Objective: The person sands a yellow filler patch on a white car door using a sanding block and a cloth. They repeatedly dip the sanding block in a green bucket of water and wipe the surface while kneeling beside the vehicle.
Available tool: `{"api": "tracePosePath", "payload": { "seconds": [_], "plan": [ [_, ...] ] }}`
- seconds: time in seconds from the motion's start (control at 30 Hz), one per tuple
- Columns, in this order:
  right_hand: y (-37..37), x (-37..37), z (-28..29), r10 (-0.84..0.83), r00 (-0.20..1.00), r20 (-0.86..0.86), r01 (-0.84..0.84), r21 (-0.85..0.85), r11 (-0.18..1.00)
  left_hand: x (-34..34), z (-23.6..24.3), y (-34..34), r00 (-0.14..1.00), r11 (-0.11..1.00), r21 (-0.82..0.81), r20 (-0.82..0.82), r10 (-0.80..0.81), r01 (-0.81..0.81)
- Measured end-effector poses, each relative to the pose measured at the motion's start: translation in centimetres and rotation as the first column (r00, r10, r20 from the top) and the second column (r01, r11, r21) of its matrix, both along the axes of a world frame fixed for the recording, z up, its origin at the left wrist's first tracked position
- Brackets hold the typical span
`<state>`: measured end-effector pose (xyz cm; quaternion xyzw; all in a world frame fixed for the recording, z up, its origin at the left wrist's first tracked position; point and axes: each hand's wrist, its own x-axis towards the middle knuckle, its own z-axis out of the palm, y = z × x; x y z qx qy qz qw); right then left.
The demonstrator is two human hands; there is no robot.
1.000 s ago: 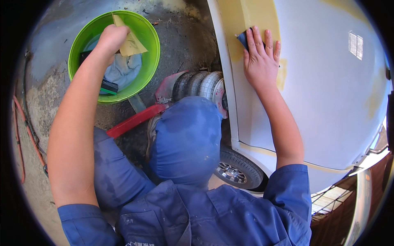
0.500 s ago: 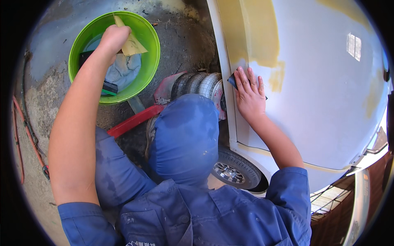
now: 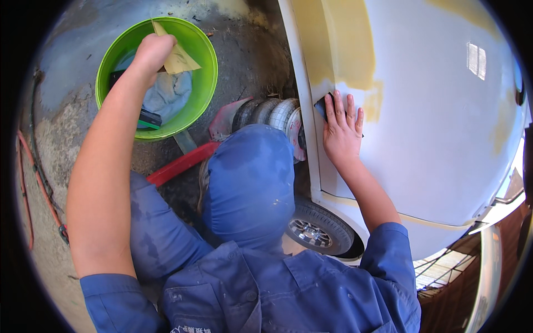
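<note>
My left hand (image 3: 154, 54), fingers closed, grips a tan sheet (image 3: 181, 60) that looks like the back of sandpaper, over a bright green bucket (image 3: 209, 66). Inside the bucket are a wet grey cloth (image 3: 168, 91) and a dark block with a green edge (image 3: 149, 118). On the white vehicle panel (image 3: 422, 150), my right hand (image 3: 342, 130) lies flat, pressing a dark sanding pad (image 3: 321, 107) under its fingers. Most of the pad is hidden by the hand. Just beyond the fingertips is a yellowish filler patch (image 3: 352, 50).
A red metal arm (image 3: 180, 164) and several stacked small tyres (image 3: 266, 115) stand between bucket and panel. A vehicle wheel (image 3: 316, 230) is below the panel edge. Hoses (image 3: 41, 188) run along the concrete floor at left. My knee (image 3: 250, 183) is in the middle.
My right hand has slid slightly right on the panel with the dark sanding pad, its fingers a little more upright. My left hand keeps its hold on the tan sheet over the bucket.
</note>
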<state>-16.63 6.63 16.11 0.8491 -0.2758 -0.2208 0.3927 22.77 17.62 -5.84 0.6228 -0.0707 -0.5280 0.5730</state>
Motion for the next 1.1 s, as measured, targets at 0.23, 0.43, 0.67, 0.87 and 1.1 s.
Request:
{"api": "tracePosePath", "payload": {
  "seconds": [0.23, 0.43, 0.67, 0.87, 1.1],
  "plan": [
    [-0.4, -2.6, 0.1, 0.002, 0.991, 0.136, -0.012, 0.072, 0.997, -0.2, 0.5, -0.1, 1.000, 0.999, 0.045, 0.027, -0.011, 0.010],
    [1.4, -3.7, 0.8, -0.064, 0.981, 0.183, 0.068, -0.013, 0.998, -0.3, 0.5, -0.5, 0.999, 0.998, 0.063, 0.036, -0.006, 0.004],
    [-10.3, 9.6, 0.4, 0.229, 0.938, 0.260, -0.175, -0.214, 0.961, -1.7, 1.1, -0.4, 0.995, 0.997, 0.046, 0.067, -0.071, 0.068],
    [-4.1, 3.3, 1.6, -0.017, 0.981, 0.191, 0.047, -0.152, 0.987, -1.2, 1.9, 0.0, 0.999, 0.999, 0.017, 0.017, -0.029, 0.029],
    [-6.5, 3.8, 1.8, 0.117, 0.980, 0.162, -0.093, -0.145, 0.985, -1.1, 1.4, -0.5, 1.000, 1.000, -0.011, -0.017, 0.025, -0.025]
  ]
}}
